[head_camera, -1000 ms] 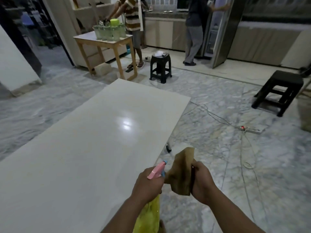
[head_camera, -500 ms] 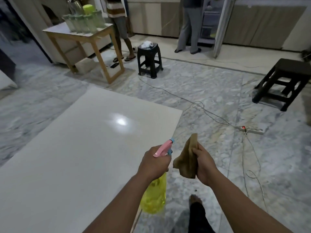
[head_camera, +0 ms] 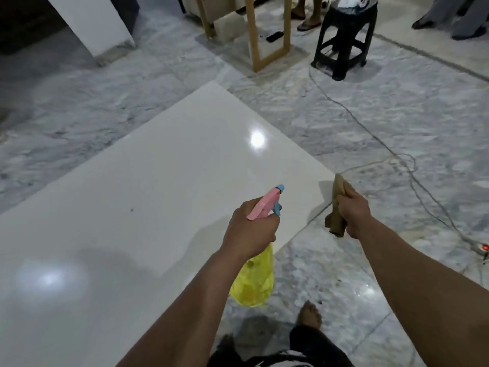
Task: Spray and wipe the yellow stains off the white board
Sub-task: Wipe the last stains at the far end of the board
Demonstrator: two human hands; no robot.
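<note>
Spanning left of both hands: white board, glossy, two light glares, no yellow stains discernible from this view. Left hand clenched round neck of spray bottle; yellow body hangs below hand past board's near edge, pink-blue nozzle points forward over board. Right hand, just right of board corner, gripping folded brown cloth, above marble floor. Power strip with red light far right of right hand. Black stool well ahead.
</note>
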